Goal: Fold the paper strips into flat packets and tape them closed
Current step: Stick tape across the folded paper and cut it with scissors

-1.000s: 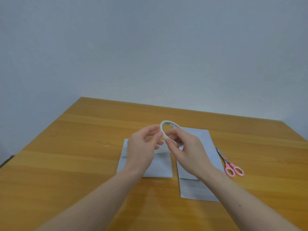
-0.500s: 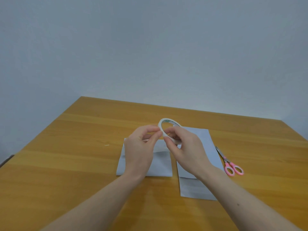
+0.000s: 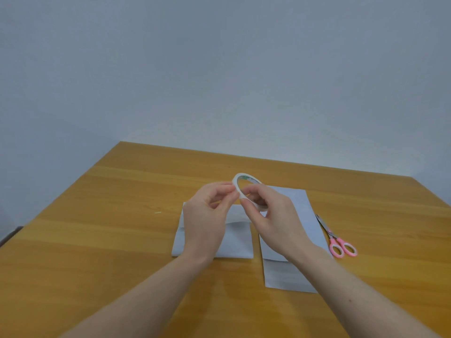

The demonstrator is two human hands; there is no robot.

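A thin white tape roll (image 3: 237, 183) is held up above the table between both hands. My right hand (image 3: 275, 220) grips its lower right part, with fingers through the ring. My left hand (image 3: 207, 215) pinches the roll's left edge with thumb and forefinger. Under the hands lie two pale paper pieces: a folded packet (image 3: 238, 242) on the left and a longer folded strip (image 3: 285, 276) on the right, both partly hidden by my hands and wrists.
Pink-handled scissors (image 3: 338, 242) lie just right of the longer strip, blades pointing away. The wooden table (image 3: 97, 240) ends at a grey wall at the back and drops off at the left edge.
Both hands and the tape roll stay in nearly the same place. My left fingers have shifted onto the roll's left edge and pinch it more tightly.
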